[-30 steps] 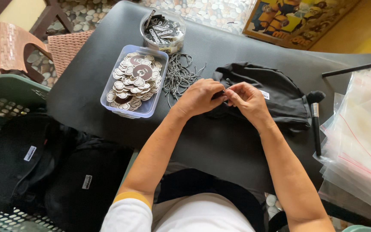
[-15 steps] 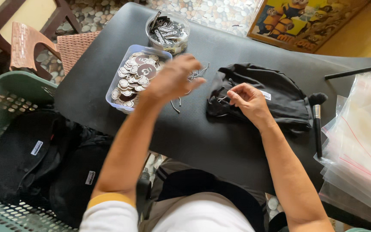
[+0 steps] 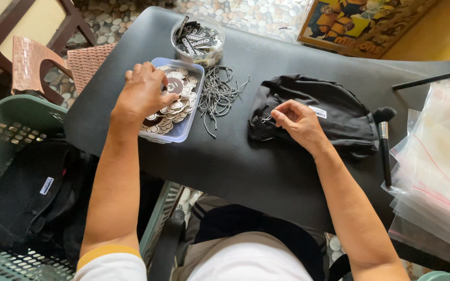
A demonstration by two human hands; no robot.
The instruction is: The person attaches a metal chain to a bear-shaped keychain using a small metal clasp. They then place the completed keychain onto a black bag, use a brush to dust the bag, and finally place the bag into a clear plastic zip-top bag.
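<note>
Fingers (image 3: 282, 115) of right hand (image 3: 300, 125) pinching string (image 3: 266, 119) atop black garment (image 3: 329, 117).

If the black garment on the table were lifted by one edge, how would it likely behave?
The black garment would probably go floppy: it lies crumpled in soft folds on the table. It looks light, since the right hand bunches it with only fingertips. Pushed, it would likely wrinkle rather than slide, as the table surface looks textured.
</note>
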